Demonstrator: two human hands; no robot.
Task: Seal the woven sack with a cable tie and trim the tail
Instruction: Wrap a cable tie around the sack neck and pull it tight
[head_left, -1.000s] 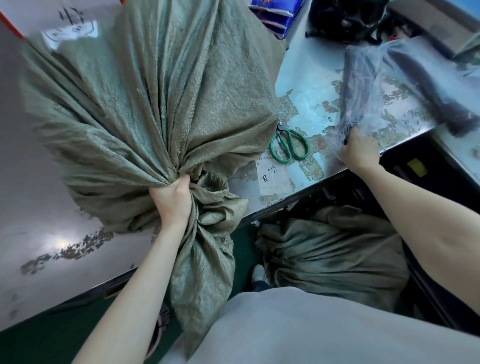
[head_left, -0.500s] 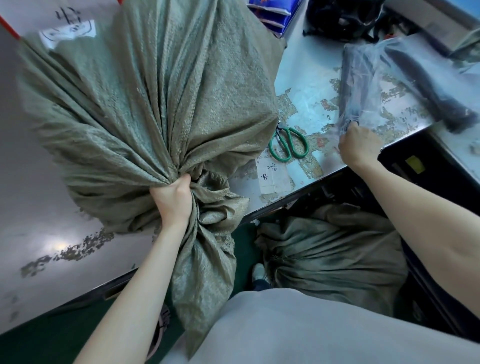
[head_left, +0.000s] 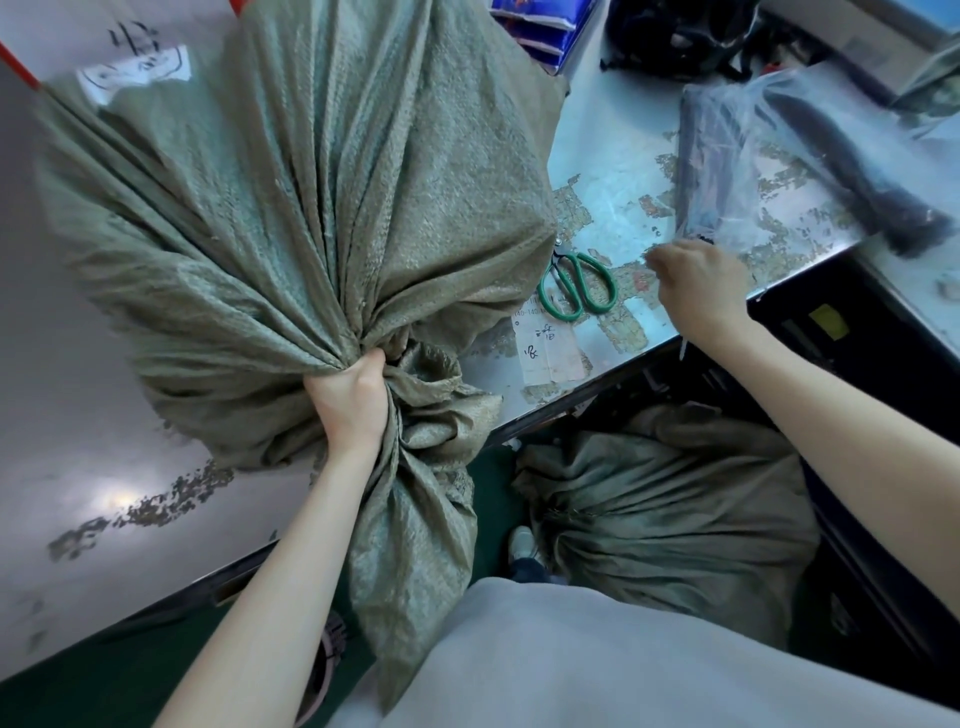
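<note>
A big olive-green woven sack (head_left: 311, 208) lies on the worn metal table (head_left: 613, 145). Its gathered neck hangs over the front edge. My left hand (head_left: 353, 400) is clenched around that neck. My right hand (head_left: 701, 286) hovers over the table's front edge, just below a clear plastic bag of dark cable ties (head_left: 727, 156). Its fingers are pinched together, and a thin pale cable tie (head_left: 683, 349) pokes out beneath the wrist. Green-handled scissors (head_left: 576, 286) lie between the sack and my right hand.
A second tied sack (head_left: 665, 519) sits on the floor under the table edge. A handwritten paper label (head_left: 545, 348) lies near the scissors. Blue packets (head_left: 540, 26) and dark clutter sit at the back. A black crate (head_left: 857, 338) stands at the right.
My right hand has drawn back from the plastic bag's mouth, moving left and towards me. My left hand keeps its grip on the sack neck.
</note>
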